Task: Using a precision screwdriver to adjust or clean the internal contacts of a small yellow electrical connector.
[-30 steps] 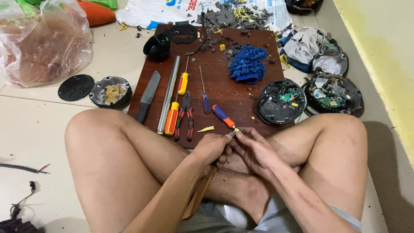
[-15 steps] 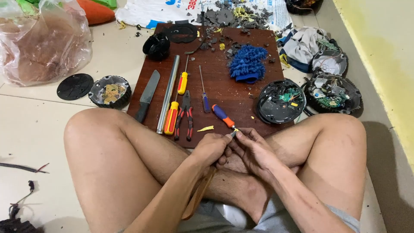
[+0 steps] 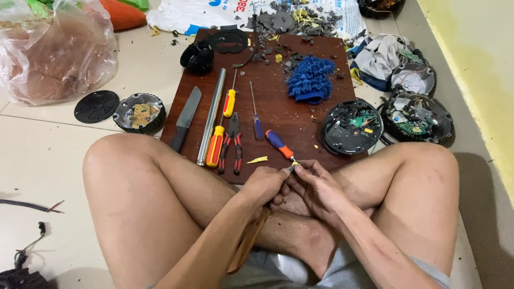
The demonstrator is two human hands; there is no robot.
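I sit cross-legged on the floor behind a dark wooden board [image 3: 300, 115]. My left hand [image 3: 263, 184] and my right hand [image 3: 316, 184] meet over my lap at the board's near edge, fingers pinched together on a small part that I cannot make out. The metal tip of a blue and orange screwdriver [image 3: 279, 144] lies right at my fingertips; which hand touches it is unclear. A wooden strip [image 3: 249, 241] runs down from under my left hand.
On the board lie a knife [image 3: 186, 118], a metal rod [image 3: 211, 115], orange and yellow screwdrivers [image 3: 216, 145], red pliers [image 3: 232, 140], a blue mop pad [image 3: 310, 79]. Opened round black devices [image 3: 352, 126] sit right; a plastic bag [image 3: 53, 51] far left.
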